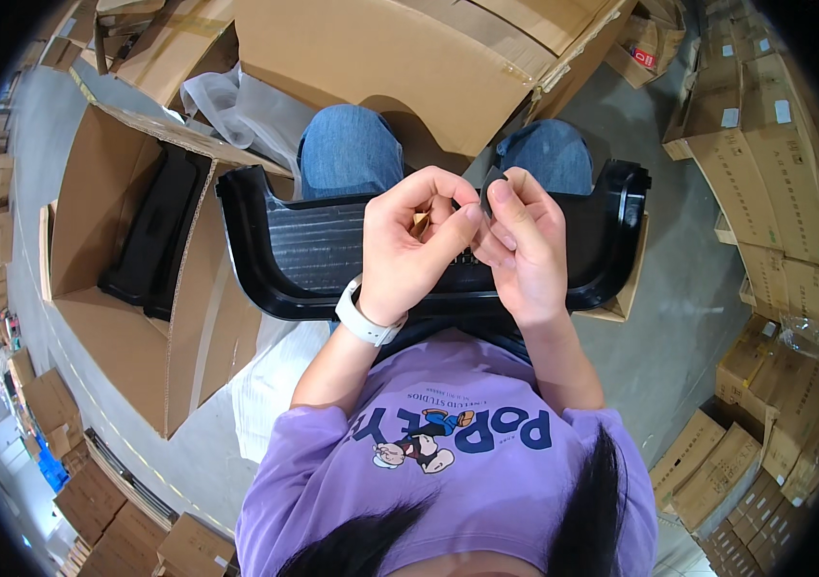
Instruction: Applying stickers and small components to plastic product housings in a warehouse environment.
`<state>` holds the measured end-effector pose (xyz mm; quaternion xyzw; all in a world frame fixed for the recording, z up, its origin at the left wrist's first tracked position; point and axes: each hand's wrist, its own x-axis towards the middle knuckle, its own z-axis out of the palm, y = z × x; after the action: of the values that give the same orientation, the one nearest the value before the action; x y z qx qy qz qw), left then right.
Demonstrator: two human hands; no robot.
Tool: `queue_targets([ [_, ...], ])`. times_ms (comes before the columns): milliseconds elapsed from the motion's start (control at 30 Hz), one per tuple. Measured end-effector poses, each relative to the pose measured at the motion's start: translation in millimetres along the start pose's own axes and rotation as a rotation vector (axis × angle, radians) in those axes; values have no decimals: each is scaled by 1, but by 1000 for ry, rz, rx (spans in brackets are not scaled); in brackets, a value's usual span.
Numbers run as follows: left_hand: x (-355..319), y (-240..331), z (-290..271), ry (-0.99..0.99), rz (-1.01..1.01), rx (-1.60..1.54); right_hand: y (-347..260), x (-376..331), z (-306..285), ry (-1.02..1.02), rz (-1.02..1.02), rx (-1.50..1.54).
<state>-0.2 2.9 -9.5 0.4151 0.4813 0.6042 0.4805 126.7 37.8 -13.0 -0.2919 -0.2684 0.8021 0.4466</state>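
Note:
A long black plastic part [313, 245] with raised, curved ends lies across my lap. Above its middle, my two hands are close together. My right hand [531, 245] pinches a small flat black piece [493, 180] between thumb and fingers. Close beside it, my left hand [419, 236] has its thumb and index finger pressed together near that piece. What those left fingertips hold, if anything, is too small to make out. A bit of brown shows through the gap of the left fingers. On my left wrist is a white watch [368, 314].
An open cardboard box [121, 337] at the left holds another black plastic part [154, 226]. Ahead of my knees stands a large cardboard box [361, 58], with translucent wrapping [246, 111] beside it. Stacked cartons [765, 173] line the right side.

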Motion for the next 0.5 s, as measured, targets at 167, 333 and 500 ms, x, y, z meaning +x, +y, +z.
queue_targets([
  [167,1,0,0,-10,-10,21,1,-1,-1,62,-115,-154],
  [333,2,-1,0,-1,-13,13,7,2,-3,95,-176,-305],
  [500,0,-1,1,59,-19,12,11,6,-6,172,-399,-601],
])
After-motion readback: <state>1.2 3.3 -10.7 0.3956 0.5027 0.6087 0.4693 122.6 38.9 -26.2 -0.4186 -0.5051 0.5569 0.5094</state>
